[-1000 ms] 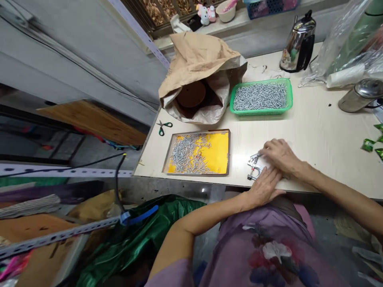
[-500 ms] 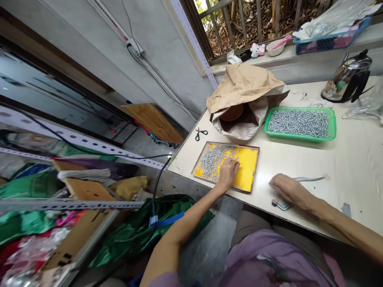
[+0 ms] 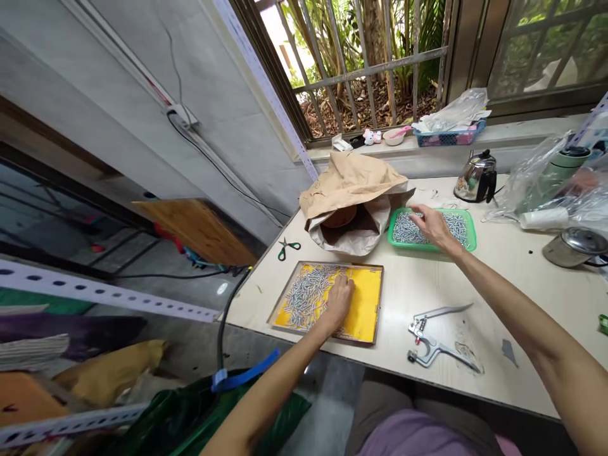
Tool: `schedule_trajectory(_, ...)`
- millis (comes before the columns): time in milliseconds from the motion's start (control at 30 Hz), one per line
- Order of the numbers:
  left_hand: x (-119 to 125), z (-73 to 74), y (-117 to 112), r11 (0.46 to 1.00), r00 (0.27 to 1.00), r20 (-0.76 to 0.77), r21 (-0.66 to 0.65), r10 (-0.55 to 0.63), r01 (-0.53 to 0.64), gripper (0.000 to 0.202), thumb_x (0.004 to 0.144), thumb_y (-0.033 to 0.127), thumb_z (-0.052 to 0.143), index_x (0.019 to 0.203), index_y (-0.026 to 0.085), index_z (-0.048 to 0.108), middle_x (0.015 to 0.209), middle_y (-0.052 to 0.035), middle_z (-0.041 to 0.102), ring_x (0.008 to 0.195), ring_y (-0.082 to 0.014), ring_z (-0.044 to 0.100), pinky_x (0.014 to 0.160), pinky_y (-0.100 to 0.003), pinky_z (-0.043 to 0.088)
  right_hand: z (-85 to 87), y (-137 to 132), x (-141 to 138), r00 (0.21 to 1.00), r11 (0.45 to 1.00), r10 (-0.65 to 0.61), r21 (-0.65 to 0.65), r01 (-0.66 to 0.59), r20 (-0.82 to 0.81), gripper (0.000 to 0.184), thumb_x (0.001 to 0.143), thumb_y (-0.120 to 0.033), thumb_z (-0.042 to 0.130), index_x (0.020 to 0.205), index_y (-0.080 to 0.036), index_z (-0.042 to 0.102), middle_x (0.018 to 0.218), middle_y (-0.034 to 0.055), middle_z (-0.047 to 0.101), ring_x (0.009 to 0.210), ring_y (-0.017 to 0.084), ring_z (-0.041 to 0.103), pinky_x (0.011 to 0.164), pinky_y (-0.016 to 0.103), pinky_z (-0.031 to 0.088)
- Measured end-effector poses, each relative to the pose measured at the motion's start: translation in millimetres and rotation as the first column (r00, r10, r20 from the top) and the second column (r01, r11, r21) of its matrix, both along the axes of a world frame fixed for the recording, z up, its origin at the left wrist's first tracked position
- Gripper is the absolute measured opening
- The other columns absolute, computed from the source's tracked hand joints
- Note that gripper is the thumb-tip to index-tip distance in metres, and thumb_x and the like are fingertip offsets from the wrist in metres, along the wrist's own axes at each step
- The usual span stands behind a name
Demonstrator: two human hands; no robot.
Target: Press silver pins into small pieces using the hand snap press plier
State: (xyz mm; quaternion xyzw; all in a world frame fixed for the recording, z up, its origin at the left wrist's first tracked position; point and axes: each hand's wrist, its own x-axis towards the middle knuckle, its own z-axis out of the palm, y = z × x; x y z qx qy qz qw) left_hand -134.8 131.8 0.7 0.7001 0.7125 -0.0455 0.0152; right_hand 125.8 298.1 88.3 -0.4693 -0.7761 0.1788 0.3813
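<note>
My left hand [image 3: 339,299] rests in a shallow tray with a yellow bottom [image 3: 367,307], its fingers curled together at the edge of a pile of small silver metal pins [image 3: 304,294]. Whatever its fingertips hold is hidden. Over a green plastic container [image 3: 408,248] filled with similar silver pins [image 3: 453,227] is my right hand [image 3: 433,226], thumb and forefinger apart, with nothing visible between them. On the table in front of me lies a silver hand-press plier [image 3: 420,326] with a C-shaped jaw and spread handles.
An open brown paper sack [image 3: 354,180] stands behind the tray. Green-handled scissors [image 3: 288,248] lie to its left. A kettle [image 3: 476,177], a metal pot [image 3: 574,246] and plastic bags [image 3: 536,180] occupy the right side. A small grey scrap [image 3: 510,352] is near the front edge.
My right hand has moved from above the plier up to the green container, and the plier now shows fully. My left hand stays in the tray. The view has swung upward and to the right.
</note>
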Motion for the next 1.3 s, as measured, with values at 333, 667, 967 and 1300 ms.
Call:
schedule_trajectory(333, -5.8, 16.1, 0.2, 0.973, 0.981, -0.033, -0.136, -0.191, 0.185, 0.034, 0.082, -0.007, 0.035, 0.096, 0.009, 0.061, 0.108, -0.0171, 0.061, 0.105, -0.0262, 0.053, 0.088, -0.034, 0.045, -30.4, -163.8, 59.5, 0.901, 0.938, 0.344, -0.067, -0.339, 0.265, 0.026, 0.098, -0.027, 0.043, 0.100, -0.020, 0.068, 0.094, 0.0068, 0.071, 0.083, 0.018, 0.067, 0.073, 0.030, 0.051)
schedule_trajectory(667, 53.3, 39.9, -29.5, 0.987, 0.795, 0.602, -0.159, 0.080, 0.021, 0.013, 0.080, 0.022, 0.057, 0.080, 0.014, 0.067, 0.073, -0.0028, 0.065, 0.066, -0.0142, 0.058, 0.065, -0.024, 0.045, -84.3, -259.8, 96.9, 0.814, 0.979, 0.199, -0.142, -0.144, 0.546, 0.023, 0.097, -0.019, 0.043, 0.106, -0.020, 0.064, 0.091, 0.0060, 0.064, 0.076, 0.016, 0.061, 0.062, 0.027, 0.044)
schedule_trajectory(967, 117.8, 21.0, -63.3, 0.823, 0.587, 0.677, -0.568, 0.444, 0.033, 0.026, 0.073, 0.037, 0.062, 0.068, 0.012, 0.065, 0.047, 0.0075, 0.043, 0.043, -0.0051, 0.033, 0.045, -0.019, 0.025, -84.9, -262.5, 95.0, 0.837, 0.977, 0.209, -0.151, -0.153, 0.506, 0.022, 0.095, -0.011, 0.042, 0.096, -0.016, 0.063, 0.087, 0.0060, 0.062, 0.074, 0.016, 0.057, 0.062, 0.027, 0.039)
schedule_trajectory(1300, 112.8, 5.3, -61.3, 0.714, 0.572, 0.634, -0.690, 0.520, 0.116, 0.026, 0.074, 0.039, 0.066, 0.070, 0.014, 0.061, 0.044, 0.0088, 0.043, 0.036, -0.0044, 0.033, 0.040, -0.019, 0.023, -93.3, -265.2, 94.4, 0.839, 0.985, 0.170, -0.114, -0.130, 0.517, 0.022, 0.091, -0.005, 0.042, 0.090, -0.017, 0.061, 0.084, 0.0048, 0.061, 0.071, 0.015, 0.054, 0.061, 0.027, 0.036)
